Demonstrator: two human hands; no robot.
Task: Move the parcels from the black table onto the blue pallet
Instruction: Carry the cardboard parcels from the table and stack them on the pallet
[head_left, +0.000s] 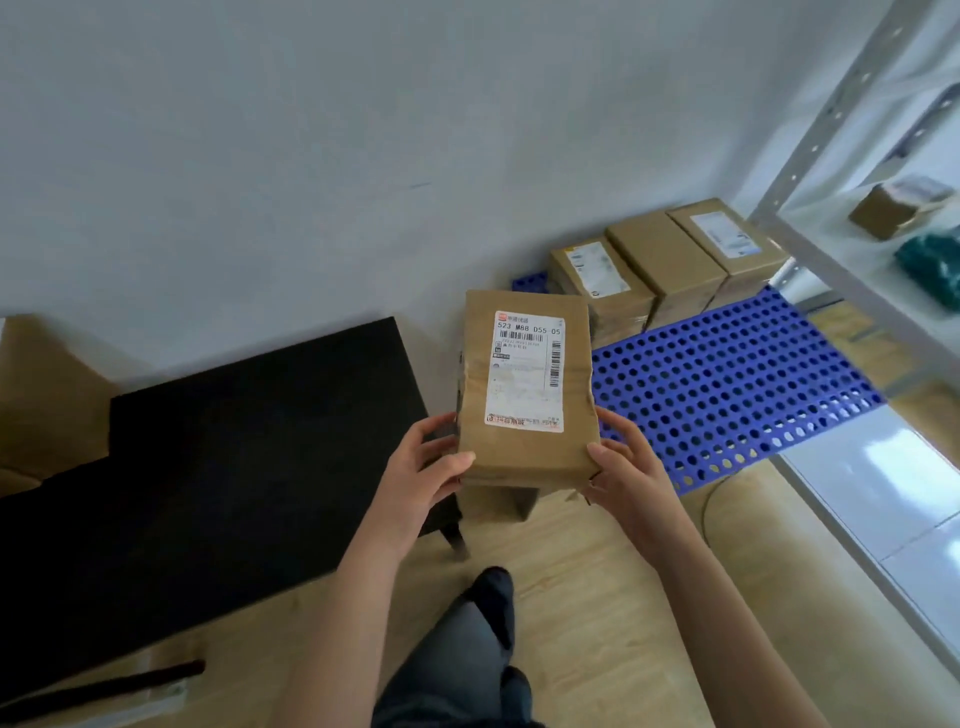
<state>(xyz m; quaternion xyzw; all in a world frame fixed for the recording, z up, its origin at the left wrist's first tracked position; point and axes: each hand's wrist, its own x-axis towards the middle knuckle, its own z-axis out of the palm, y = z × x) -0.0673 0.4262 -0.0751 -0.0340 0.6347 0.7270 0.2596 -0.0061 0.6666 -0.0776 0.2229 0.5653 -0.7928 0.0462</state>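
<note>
So the black table (208, 467) takes up the whole left side, sitting on a pale wood floor (597, 597). To the right of it, against the wall, is the blue pallet (727, 395), the perforated plastic kind. A grey metal shelf rack (810, 171) stands along the pallet's far right edge, with a small cardboard box (888, 210) and something green (932, 270) on one shelf.

Three brown boxes (670, 265) are already lined up side by side at the back of the pallet, touching each other. The parcel (524, 384) is up in the air between the table's right end and the pallet's left edge, label side up. The left hand (426, 467) grips its near left corner, thumb on top. The right hand (628, 462) does the same on the near right corner. A white shipping label (527, 371) covers most of the parcel's top face.
</note>
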